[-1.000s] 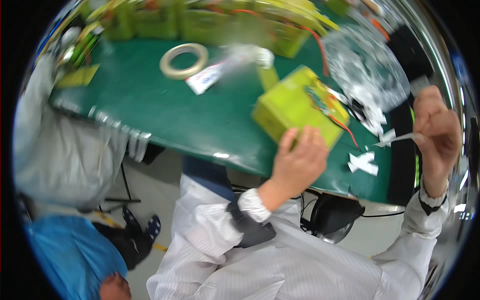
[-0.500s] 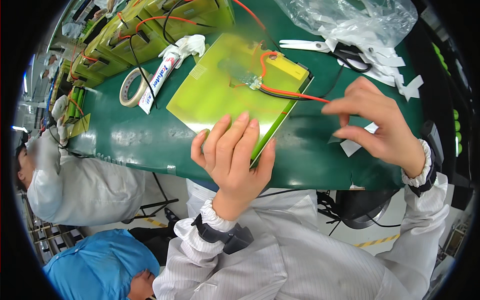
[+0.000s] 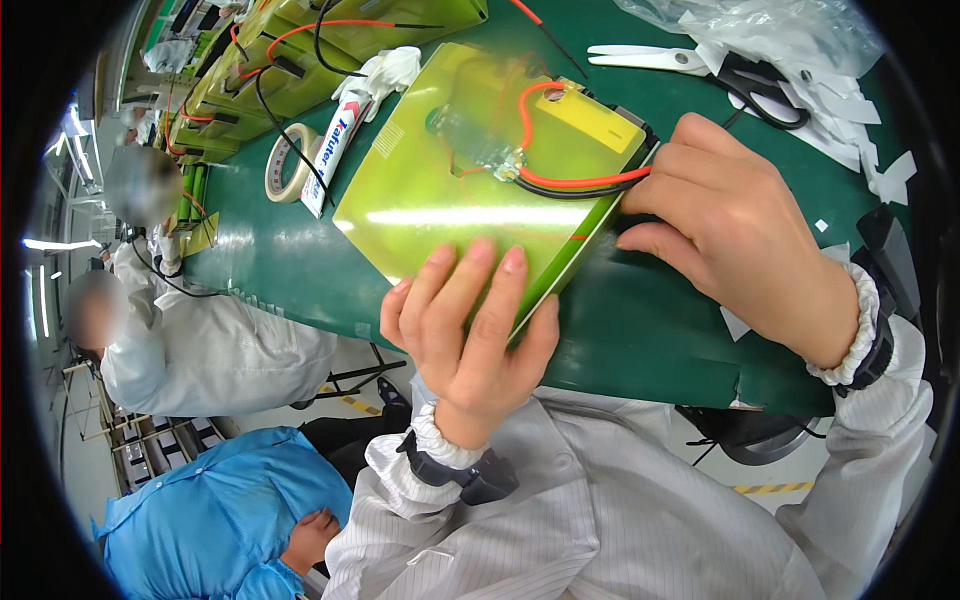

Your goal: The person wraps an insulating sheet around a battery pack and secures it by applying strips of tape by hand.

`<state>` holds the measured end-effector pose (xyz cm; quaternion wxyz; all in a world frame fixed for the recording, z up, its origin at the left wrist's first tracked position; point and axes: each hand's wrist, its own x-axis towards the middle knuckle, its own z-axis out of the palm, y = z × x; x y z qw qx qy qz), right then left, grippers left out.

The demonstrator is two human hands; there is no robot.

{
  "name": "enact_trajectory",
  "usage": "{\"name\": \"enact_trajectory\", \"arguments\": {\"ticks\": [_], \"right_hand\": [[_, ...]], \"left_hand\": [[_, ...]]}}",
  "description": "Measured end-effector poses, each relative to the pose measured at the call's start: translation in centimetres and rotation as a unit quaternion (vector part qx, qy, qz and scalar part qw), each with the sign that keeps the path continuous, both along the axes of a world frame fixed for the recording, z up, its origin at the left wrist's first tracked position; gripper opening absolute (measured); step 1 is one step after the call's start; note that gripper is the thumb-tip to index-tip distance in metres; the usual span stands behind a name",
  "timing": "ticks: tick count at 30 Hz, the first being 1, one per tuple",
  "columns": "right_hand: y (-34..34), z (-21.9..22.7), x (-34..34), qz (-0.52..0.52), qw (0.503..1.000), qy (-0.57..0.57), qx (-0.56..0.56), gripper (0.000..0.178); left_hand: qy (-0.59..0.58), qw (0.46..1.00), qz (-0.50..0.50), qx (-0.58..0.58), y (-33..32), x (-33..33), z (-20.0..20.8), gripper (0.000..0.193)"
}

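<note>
A flat battery pack (image 3: 420, 170) in yellow-green wrap lies at an angle on the green table. My left hand (image 3: 468, 345) grips its near corner, with fingers spread over the top and thumb along the side. From a glued joint on top, a red wire (image 3: 590, 183) and a black wire (image 3: 570, 194) run to the right. My right hand (image 3: 735, 225) is closed at the pack's right edge, where both wires reach its curled fingers. Their far ends are hidden behind this hand. A clear glossy patch (image 3: 470, 140) covers part of the pack's top.
Scissors (image 3: 700, 65) lie beyond the pack beside white scraps (image 3: 840, 130) and a clear plastic bag (image 3: 780, 30). A tape roll (image 3: 275, 170), a glue tube (image 3: 335, 150) and a white glove (image 3: 390, 72) are at left. More packs (image 3: 270, 90) stand behind. Co-workers sit at left.
My right hand has moved in to the pack's right edge and closed around the wires, which now bend less far out. My left hand stays on the pack. The view has shifted slightly.
</note>
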<state>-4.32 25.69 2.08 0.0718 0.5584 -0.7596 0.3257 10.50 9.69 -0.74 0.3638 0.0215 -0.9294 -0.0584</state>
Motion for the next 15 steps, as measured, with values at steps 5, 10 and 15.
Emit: {"name": "enact_trajectory", "arguments": {"ticks": [5, 10, 15], "right_hand": [[-0.35, -0.39, 0.23, -0.020, 0.998, 0.036, -0.050, 0.023], [-0.99, -0.38, -0.13, -0.035, 0.994, 0.074, -0.077, 0.029], [-0.84, -0.32, -0.37, -0.042, 0.992, 0.085, -0.085, 0.030]], "left_hand": [[-0.007, 1.000, -0.027, 0.014, -0.11, -0.05, 0.33, 0.035], [0.004, 0.999, -0.037, 0.028, -0.28, 0.00, -0.22, 0.033], [0.012, 0.999, -0.045, 0.026, -0.02, -0.20, -0.22, 0.033]]}}
